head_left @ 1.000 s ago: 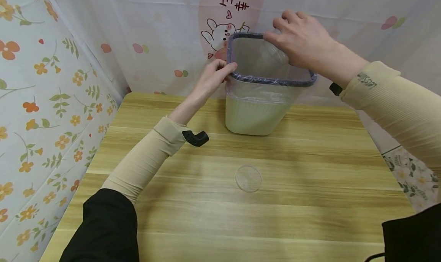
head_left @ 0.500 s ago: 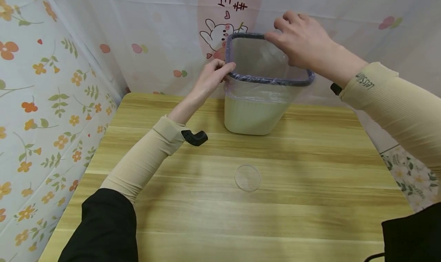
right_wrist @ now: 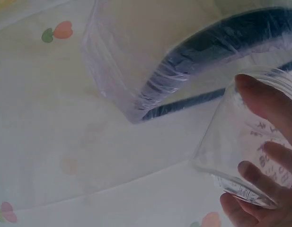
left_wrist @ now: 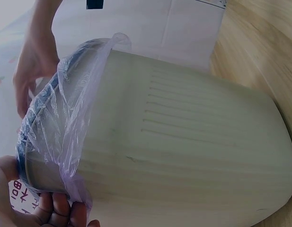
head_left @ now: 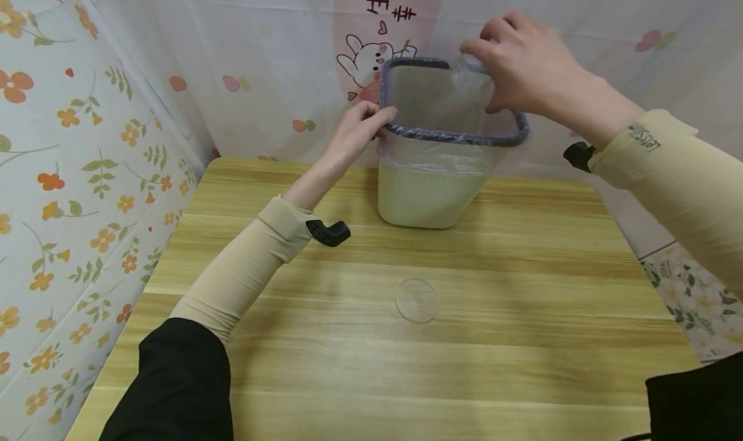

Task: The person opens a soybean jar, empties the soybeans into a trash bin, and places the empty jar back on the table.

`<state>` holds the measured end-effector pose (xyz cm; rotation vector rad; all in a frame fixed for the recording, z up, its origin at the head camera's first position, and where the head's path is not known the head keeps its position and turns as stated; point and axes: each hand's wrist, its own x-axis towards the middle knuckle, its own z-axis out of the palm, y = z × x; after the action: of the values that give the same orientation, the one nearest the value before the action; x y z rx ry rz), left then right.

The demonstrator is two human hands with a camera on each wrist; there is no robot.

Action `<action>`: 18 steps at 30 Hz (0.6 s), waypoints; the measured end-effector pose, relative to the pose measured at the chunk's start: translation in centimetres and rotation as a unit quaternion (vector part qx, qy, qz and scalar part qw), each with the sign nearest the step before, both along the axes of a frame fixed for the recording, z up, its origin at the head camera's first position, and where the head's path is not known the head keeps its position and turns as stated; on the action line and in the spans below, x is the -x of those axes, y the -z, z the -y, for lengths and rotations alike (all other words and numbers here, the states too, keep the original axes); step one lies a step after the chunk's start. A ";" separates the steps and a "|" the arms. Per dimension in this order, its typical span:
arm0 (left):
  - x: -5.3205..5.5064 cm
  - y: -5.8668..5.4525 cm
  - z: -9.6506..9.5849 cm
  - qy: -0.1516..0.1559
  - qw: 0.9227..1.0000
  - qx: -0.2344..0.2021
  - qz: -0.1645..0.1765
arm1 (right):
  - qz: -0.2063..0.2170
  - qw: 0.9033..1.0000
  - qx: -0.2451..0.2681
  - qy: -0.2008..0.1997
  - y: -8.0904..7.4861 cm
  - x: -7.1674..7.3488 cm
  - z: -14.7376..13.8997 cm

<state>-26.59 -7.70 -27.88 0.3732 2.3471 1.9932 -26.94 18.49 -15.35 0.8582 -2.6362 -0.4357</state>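
Observation:
A pale green trash bin with a dark rim and a clear purplish liner stands at the table's back. My left hand grips the rim's left corner, thumb on top and fingers curled beneath. Over the right side of the bin's mouth, my right hand holds a clear plastic jar. Its threaded neck lies toward the bin in the right wrist view, and a barcode label shows near its base. A thin clear round disc lies flat on the table in front of the bin.
The wood-grain table ends against a printed white curtain right behind the bin. A floral curtain hangs along the left side.
My right hand has shifted slightly up and right, and more of the jar shows over the rim. The left hand keeps its hold on the bin; the disc has not moved.

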 end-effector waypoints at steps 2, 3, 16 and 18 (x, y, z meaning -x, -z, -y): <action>0.0 0.0 -0.1 -0.001 1.000 0.003 0.000 | 0.017 0.999 0.027 0.015 -0.2 -0.5 -0.5; 0.0 0.1 -0.1 -0.001 1.000 0.004 0.000 | 0.025 0.999 0.041 0.023 -0.2 -0.7 -0.8; -0.3 0.1 -0.3 -0.003 1.000 -0.019 -0.003 | 0.090 0.959 0.252 0.094 -0.8 -4.4 -3.6; -0.3 0.1 -0.3 -0.003 1.000 -0.022 -0.003 | 0.098 0.949 0.283 0.103 -0.7 -4.9 -4.0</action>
<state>-26.28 -7.44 -27.94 0.3761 2.3137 2.0515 -22.04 22.47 -14.63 0.4591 -2.8045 0.3727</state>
